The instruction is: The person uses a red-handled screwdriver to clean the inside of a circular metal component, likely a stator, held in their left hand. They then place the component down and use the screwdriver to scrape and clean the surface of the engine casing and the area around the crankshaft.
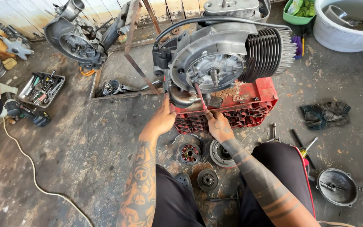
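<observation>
A person sits on a stained concrete floor (85, 151), looking down at a small engine (223, 59) that rests on an upturned red plastic crate (257, 103). The crate lifts the engine off the floor, so its round side opening faces the person within easy reach of both hands.

The right hand (218, 125) grips a red-handled tool (200, 96), likely a screwdriver. Its fingers are curled tight around the handle, and the shaft slants up and away from the fingertips toward the lower edge of the engine's round opening. The left hand (163, 118) lies against the engine's lower left corner, seemingly to steady it. Its fingers are pressed together and point up at the casing; whether they pinch anything cannot be told.

The engine is dull grey cast metal, grimy, with a stub shaft at the centre of its opening. Beyond the fingertips and to the right, its cylinder carries rows of thin dark cooling fins. A black cable (215, 21) arches over the top.

Behind the wrists, between the knees, lie loose round parts: a coil ring wound with copper wire (190, 154), a bowl-shaped metal flywheel (221, 154) and a small dark toothed disc (208, 180). Right of the right forearm sit a shallow round metal cover (338, 186) and a crumpled dark rag (325, 114). Far left of the left hand are a tray of hand tools (42, 88) and a second stripped engine casing (74, 40).
</observation>
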